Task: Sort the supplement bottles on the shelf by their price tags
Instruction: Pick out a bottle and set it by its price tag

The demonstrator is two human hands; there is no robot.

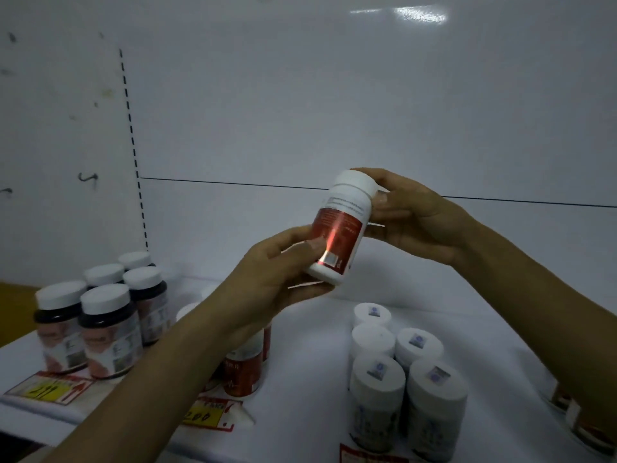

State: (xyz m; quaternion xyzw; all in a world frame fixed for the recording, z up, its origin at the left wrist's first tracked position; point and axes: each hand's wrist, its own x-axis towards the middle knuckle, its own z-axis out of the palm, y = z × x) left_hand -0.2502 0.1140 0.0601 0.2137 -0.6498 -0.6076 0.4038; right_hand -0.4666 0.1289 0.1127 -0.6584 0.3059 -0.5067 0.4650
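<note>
Both hands have hold of one white plastic bottle with a red label and a white cap (pixel 340 225), raised above the white shelf (pixel 500 332). The left hand (pixel 277 272) cups its lower half, thumb laid across the label and fingers curled under the base. The right hand (pixel 410 215) grips the cap end, thumb against the neck and fingers curved behind the cap. The bottle's long axis leans, cap pointing toward one o'clock and base toward seven, with the printed side of the label facing the person.

Down at eight o'clock from it a cluster of dark brown bottles with white caps (pixel 100 315) stands upright, and in front of them a yellow-and-red price tag (pixel 50 387) lies at the shelf edge. A second yellow-and-red price tag (pixel 207 414) lies at seven o'clock, just in front of a few red-labelled white bottles (pixel 242 372) partly hidden by the left forearm. At five o'clock a group of all-white bottles with small blue stickers on their caps (pixel 394 362) stands upright in two rows.
</note>
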